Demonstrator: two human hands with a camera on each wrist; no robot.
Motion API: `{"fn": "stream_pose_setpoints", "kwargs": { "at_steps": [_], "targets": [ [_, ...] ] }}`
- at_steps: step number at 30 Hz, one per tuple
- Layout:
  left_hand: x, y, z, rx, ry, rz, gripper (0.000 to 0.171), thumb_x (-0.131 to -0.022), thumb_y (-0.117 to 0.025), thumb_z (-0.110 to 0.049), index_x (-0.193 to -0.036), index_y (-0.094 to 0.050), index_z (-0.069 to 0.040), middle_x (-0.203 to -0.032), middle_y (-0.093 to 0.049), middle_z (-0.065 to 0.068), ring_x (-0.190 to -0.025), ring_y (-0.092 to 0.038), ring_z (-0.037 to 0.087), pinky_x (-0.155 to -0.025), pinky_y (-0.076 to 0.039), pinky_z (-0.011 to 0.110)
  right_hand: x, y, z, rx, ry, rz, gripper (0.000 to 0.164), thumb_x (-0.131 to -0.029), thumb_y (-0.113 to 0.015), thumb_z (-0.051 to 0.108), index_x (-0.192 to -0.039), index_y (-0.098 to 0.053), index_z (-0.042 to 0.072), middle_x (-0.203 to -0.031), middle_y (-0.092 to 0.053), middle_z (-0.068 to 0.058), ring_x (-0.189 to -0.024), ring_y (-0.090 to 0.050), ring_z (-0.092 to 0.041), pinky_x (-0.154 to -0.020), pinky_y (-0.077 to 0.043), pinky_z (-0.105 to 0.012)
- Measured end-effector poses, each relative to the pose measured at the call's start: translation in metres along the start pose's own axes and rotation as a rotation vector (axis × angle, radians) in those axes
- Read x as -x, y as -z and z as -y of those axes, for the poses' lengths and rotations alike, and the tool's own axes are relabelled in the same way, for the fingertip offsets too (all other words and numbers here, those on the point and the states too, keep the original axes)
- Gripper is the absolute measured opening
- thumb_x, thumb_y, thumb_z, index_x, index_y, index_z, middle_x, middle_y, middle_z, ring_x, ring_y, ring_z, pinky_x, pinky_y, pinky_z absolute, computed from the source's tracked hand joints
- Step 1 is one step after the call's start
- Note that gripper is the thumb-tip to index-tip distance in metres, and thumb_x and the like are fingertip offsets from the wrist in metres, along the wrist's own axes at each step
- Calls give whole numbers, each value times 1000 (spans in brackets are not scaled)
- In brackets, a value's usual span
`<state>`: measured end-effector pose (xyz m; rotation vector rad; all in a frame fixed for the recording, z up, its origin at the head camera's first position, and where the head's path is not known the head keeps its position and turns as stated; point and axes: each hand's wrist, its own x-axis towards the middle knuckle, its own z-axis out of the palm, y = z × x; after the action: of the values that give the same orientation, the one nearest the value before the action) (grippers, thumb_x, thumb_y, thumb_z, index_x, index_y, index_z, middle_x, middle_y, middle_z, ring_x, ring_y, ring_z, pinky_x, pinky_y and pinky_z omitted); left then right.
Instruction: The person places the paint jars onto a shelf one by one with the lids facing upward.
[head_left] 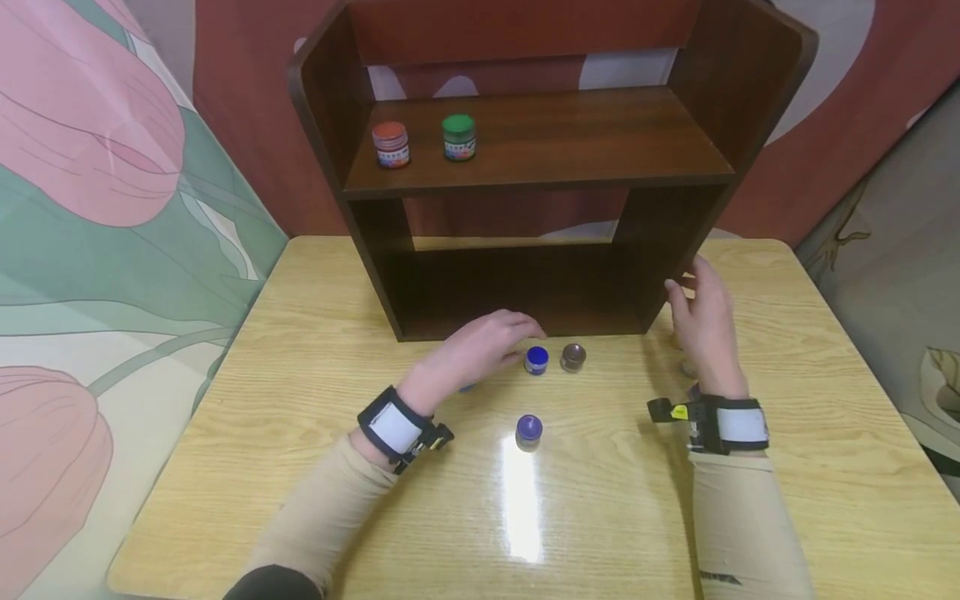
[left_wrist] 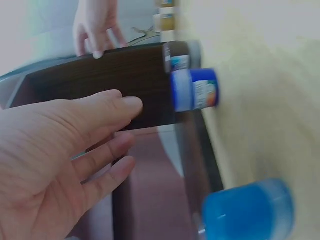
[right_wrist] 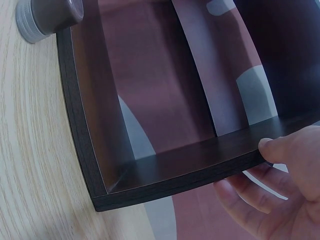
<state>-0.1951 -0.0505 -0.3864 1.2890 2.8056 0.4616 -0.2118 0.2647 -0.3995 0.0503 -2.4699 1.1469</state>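
Note:
My left hand (head_left: 483, 346) reaches over the table with its fingers loosely extended and nothing between them. Close to its fingertips stands a dark blue paint jar (head_left: 536, 360), with a brown paint jar (head_left: 573, 357) just right of it. A lighter blue jar (left_wrist: 247, 212) is below that hand in the left wrist view; from the head it is mostly hidden. My right hand (head_left: 705, 321) holds the right side panel of a dark brown wooden shelf (right_wrist: 150, 185), thumb at the front edge and fingers along the outer face.
On the upper board stand a red-lidded jar (head_left: 392, 146) and a green jar (head_left: 459, 138). A purple-lidded jar (head_left: 528, 429) sits nearer the front of the wooden table (head_left: 600, 517). More jars (head_left: 688, 368) are partly covered by my right wrist. Patterned cloth hangs behind.

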Motion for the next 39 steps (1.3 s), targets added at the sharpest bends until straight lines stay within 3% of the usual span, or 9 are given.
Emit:
{"fn": "stream_pose_setpoints", "kwargs": {
  "at_steps": [8,14,24,26,29,33,36,39],
  "targets": [
    [-1,-26,2,11,-13,7,31,-100,-57,-7,-130,-65,-14,-141,-60,3,-135,-53,19,-115,-43,31,0,-1,0,-8,-3,-5,36,-103,-49,13,-137,-51,1,-133,-58,-20,-119,-62,-38,-74,-39,5],
    [-4,-34,3,25,-18,51,40,-101,-47,3,-133,-63,-14,-145,-58,3,-138,-50,18,-118,-39,30,0,0,0,-11,-5,-1,36,-103,-50,14,-137,-51,1,-133,-58,-20,-119,-62,-38,-74,-39,5],
    [-7,-41,4,108,0,122,48,-97,-46,10,-135,-61,-16,-145,-58,2,-136,-53,17,-115,-43,29,-1,0,-1,-10,-1,-1,38,-103,-50,14,-138,-50,2,-133,-58,-20,-118,-62,-38,-75,-41,4],
    [-7,-42,5,120,2,121,48,-97,-46,10,-135,-61,-15,-144,-58,3,-136,-53,17,-115,-43,28,-1,0,-1,-5,-4,-2,38,-103,-50,15,-138,-50,2,-133,-58,-20,-118,-62,-37,-77,-46,0],
    [-8,-43,5,128,11,111,46,-98,-47,9,-134,-62,-15,-142,-60,2,-135,-54,16,-114,-43,28,-1,0,0,8,-8,-1,38,-103,-50,15,-139,-50,3,-133,-59,-19,-119,-62,-37,-86,-59,-21],
    [-7,-41,6,136,26,92,41,-100,-49,4,-132,-64,-16,-137,-63,2,-131,-57,16,-111,-46,27,-1,-1,0,18,-7,-2,38,-103,-50,15,-139,-50,2,-134,-58,-20,-119,-62,-37,-90,-56,-51],
    [-7,-39,6,128,41,74,34,-101,-54,-4,-131,-65,-16,-133,-64,3,-127,-59,16,-108,-49,28,-1,-1,0,17,-8,-3,37,-103,-49,15,-139,-50,2,-134,-58,-20,-119,-62,-37,-90,-56,-53],
    [-8,-37,5,100,57,62,32,-100,-60,-13,-131,-65,-15,-132,-64,4,-125,-61,17,-105,-52,28,-1,-1,-1,21,-9,-5,37,-103,-50,15,-139,-50,3,-134,-58,-20,-119,-62,-37,-90,-59,-42]
  ]
}}
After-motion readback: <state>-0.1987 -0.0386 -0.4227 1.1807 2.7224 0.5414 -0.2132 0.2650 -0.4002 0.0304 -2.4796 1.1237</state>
